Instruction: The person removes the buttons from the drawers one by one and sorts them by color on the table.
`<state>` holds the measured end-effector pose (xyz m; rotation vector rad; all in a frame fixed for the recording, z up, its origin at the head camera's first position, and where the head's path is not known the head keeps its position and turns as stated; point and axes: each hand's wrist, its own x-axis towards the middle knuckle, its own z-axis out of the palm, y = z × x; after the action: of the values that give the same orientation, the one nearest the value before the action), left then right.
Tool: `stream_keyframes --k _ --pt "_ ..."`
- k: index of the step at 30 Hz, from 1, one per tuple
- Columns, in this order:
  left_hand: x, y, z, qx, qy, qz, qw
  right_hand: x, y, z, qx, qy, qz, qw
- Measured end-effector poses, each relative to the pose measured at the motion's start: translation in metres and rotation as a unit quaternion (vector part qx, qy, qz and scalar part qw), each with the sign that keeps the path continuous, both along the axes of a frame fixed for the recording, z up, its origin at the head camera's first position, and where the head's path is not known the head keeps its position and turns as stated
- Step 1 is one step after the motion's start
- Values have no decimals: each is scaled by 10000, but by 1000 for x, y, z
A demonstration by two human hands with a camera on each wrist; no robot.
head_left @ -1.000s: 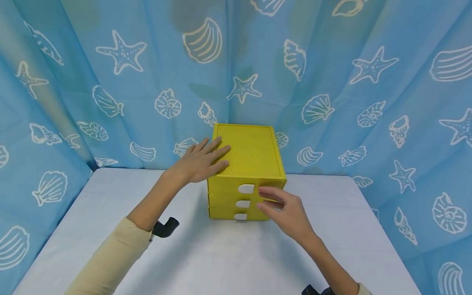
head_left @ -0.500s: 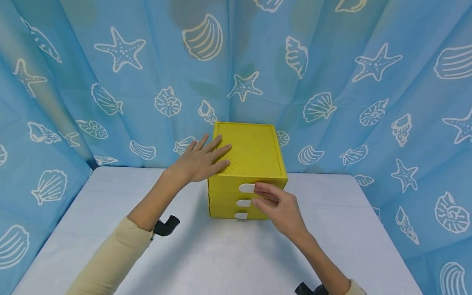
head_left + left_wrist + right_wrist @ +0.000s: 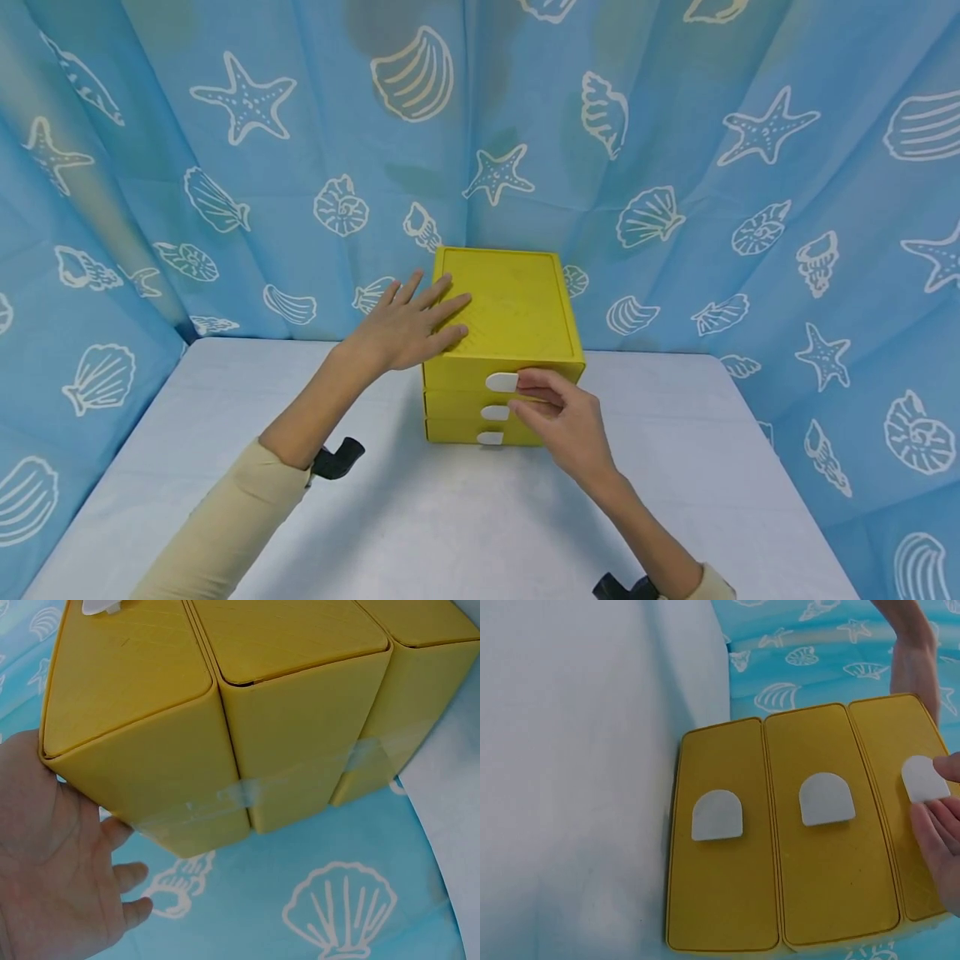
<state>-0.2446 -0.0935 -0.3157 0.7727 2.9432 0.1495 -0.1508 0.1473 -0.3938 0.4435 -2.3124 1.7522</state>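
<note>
A yellow three-drawer box (image 3: pixel 510 308) stands on the table, its drawers closed one above another. Each front carries a white rounded pull tab; the top tab (image 3: pixel 502 382) is at my right hand (image 3: pixel 567 425). Seen from the right wrist, the right thumb and fingers (image 3: pixel 934 838) are curled about that top tab (image 3: pixel 925 778) and pinch it. My left hand (image 3: pixel 401 329) lies with spread, straight fingers on the left edge of the box top. In the left wrist view, the left hand (image 3: pixel 64 862) touches the upper edge of the box (image 3: pixel 169 772), palm beside its side wall.
A white-covered table (image 3: pixel 465 525) extends around the box. Close behind stands a blue curtain (image 3: pixel 300 167) with white shell and starfish prints. Clear tape (image 3: pixel 244 793) runs across the box's side. Black wrist mounts (image 3: pixel 337 459) sit on both forearms.
My right hand has moved left to the top drawer's tab and closed its fingers on it. The left hand stays on the box top. The drawers have not moved.
</note>
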Motion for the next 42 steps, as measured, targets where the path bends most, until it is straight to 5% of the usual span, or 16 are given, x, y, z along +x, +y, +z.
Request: stream_keyframes --k 17,42 --pt "0 0 -1 40 31 -13 10000 -6 -25 -12 383 1058 -1526 9819" --pt "-1 -1 -2 28 32 -34 10000 9 -26 -15 652 1102 -1746 9763"
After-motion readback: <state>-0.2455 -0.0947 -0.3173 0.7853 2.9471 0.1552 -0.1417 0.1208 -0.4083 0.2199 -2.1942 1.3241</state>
